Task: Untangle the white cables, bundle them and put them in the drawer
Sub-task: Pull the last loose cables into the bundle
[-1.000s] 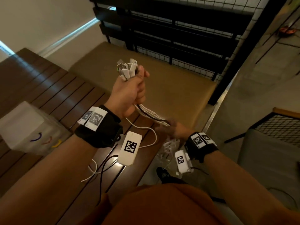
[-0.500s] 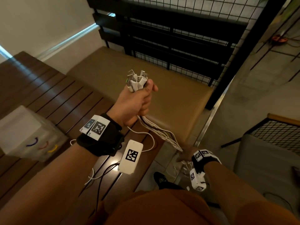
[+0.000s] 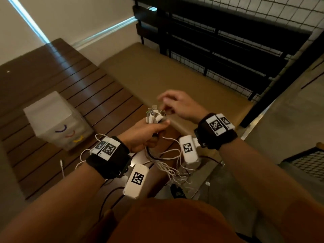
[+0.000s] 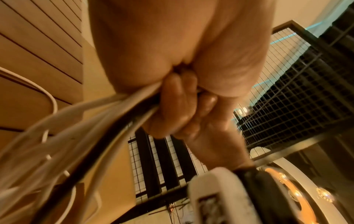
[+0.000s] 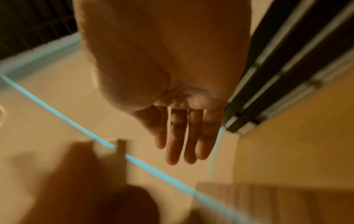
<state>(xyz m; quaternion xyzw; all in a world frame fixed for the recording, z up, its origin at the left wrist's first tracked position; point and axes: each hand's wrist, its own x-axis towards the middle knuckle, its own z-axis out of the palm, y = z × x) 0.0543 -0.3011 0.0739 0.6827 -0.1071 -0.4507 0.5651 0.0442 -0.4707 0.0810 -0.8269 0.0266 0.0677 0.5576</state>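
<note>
Having risen from combing thin white cables (image 3: 168, 160), right hand (image 3: 178, 104) hovers open; left hand (image 3: 145, 134) grips plugs, straightening nearly done.

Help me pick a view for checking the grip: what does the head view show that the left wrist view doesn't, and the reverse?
Only the head view shows the plugs sticking up from the left hand, the open right hand beside them, and the small drawer box on the wooden bench.

Only the left wrist view shows the fingers curled round the cables from beneath.

Both show the left hand gripping the cables, with the loose ends hanging below.
</note>
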